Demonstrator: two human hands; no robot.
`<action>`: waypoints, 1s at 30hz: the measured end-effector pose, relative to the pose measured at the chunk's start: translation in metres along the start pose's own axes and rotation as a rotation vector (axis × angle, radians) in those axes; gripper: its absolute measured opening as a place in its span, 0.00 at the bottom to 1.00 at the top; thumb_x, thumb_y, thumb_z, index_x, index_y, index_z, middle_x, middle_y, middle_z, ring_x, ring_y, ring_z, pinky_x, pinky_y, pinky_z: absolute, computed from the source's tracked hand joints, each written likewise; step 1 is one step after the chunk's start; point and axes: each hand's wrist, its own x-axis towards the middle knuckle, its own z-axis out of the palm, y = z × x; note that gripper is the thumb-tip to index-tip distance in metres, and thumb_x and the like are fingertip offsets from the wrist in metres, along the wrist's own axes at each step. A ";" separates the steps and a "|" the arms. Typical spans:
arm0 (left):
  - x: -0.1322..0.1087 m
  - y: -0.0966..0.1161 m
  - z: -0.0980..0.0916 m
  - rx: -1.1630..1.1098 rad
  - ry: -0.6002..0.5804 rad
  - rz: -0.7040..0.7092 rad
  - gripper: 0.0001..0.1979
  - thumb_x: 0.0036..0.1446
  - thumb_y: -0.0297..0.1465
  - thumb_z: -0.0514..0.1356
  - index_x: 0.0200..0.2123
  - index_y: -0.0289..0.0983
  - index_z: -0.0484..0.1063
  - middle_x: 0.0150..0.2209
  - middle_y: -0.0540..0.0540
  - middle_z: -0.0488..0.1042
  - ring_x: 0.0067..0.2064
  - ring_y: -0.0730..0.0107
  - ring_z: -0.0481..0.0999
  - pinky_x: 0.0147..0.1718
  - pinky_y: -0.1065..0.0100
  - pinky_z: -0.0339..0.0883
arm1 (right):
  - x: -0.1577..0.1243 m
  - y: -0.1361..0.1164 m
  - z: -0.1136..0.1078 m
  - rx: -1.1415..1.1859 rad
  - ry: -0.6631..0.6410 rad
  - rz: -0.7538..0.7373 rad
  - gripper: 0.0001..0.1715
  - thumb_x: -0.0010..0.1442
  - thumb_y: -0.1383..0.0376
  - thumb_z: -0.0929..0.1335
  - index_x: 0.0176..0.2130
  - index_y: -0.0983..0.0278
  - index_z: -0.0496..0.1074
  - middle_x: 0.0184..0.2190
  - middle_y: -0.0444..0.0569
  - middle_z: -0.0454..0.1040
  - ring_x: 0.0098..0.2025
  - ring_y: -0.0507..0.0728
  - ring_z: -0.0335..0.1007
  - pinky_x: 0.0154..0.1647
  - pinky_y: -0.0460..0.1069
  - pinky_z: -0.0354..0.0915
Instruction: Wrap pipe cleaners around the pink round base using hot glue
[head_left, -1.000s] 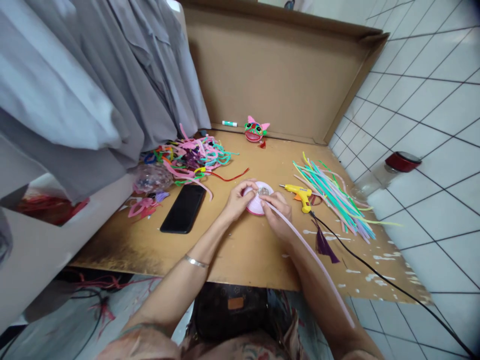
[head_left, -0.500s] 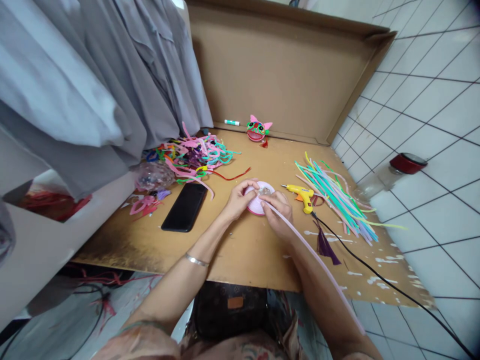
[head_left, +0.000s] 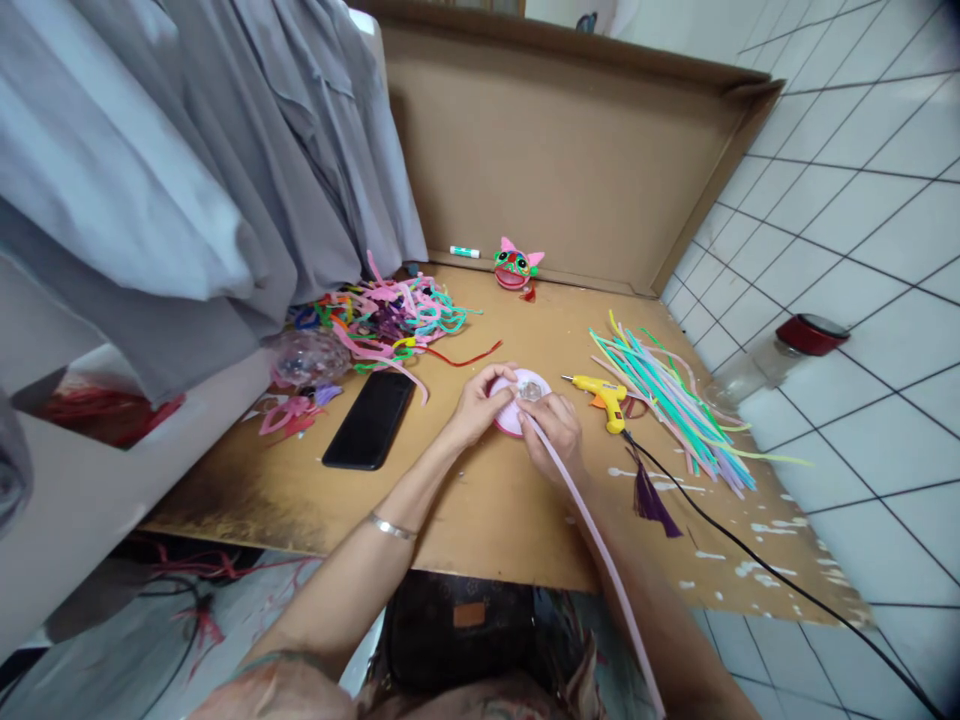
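A round pale-pink disc (head_left: 514, 418) with a darker pink rim is held above the middle of the table, a small clear patch at its centre. My left hand (head_left: 481, 402) grips its left edge, thumb on top. With fingers pinched, my right hand (head_left: 553, 428) holds a long pale-pink pipe cleaner (head_left: 581, 505) against the disc's surface; its tail runs down over my right forearm. Just right of that hand lies a yellow hot glue gun (head_left: 606, 393), its nozzle pointing left.
A black phone (head_left: 370, 420) lies left, before a heap of coloured pipe cleaners (head_left: 405, 308). Straight pipe cleaners (head_left: 675, 405), a purple tassel (head_left: 652, 498) and a black cord (head_left: 742, 545) lie right. A pink-eared animal-head craft (head_left: 516, 265) and glue stick (head_left: 464, 252) stand behind. A jar (head_left: 780, 355) is far right.
The pipe cleaner's tail has swung left and now hangs more steeply along my right forearm. My right hand has shifted slightly on the disc; my left keeps its hold.
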 end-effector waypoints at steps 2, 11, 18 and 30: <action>0.000 0.000 0.000 -0.003 -0.003 0.000 0.11 0.44 0.31 0.64 0.33 0.37 0.70 0.50 0.43 0.74 0.52 0.60 0.73 0.56 0.60 0.61 | -0.001 -0.001 0.000 -0.004 -0.001 -0.001 0.14 0.65 0.62 0.64 0.45 0.62 0.77 0.31 0.50 0.71 0.36 0.56 0.67 0.40 0.51 0.63; 0.001 0.001 -0.003 -0.046 -0.055 0.000 0.13 0.43 0.30 0.64 0.34 0.37 0.68 0.47 0.44 0.75 0.50 0.62 0.73 0.53 0.62 0.63 | 0.000 -0.010 -0.007 -0.057 -0.018 0.087 0.26 0.63 0.56 0.65 0.57 0.64 0.68 0.45 0.56 0.70 0.47 0.62 0.67 0.49 0.57 0.62; 0.001 -0.003 -0.003 -0.009 -0.087 0.013 0.14 0.44 0.31 0.64 0.36 0.37 0.68 0.49 0.43 0.74 0.52 0.62 0.72 0.54 0.62 0.61 | 0.001 -0.005 -0.003 -0.079 -0.143 0.238 0.41 0.58 0.50 0.66 0.64 0.66 0.55 0.61 0.65 0.60 0.62 0.70 0.58 0.58 0.64 0.57; 0.000 0.002 -0.001 0.003 -0.084 0.006 0.14 0.43 0.29 0.63 0.37 0.37 0.68 0.49 0.43 0.74 0.51 0.63 0.73 0.53 0.63 0.64 | 0.004 -0.007 -0.003 -0.072 -0.164 0.239 0.33 0.58 0.52 0.68 0.58 0.62 0.63 0.61 0.63 0.60 0.62 0.69 0.59 0.58 0.64 0.57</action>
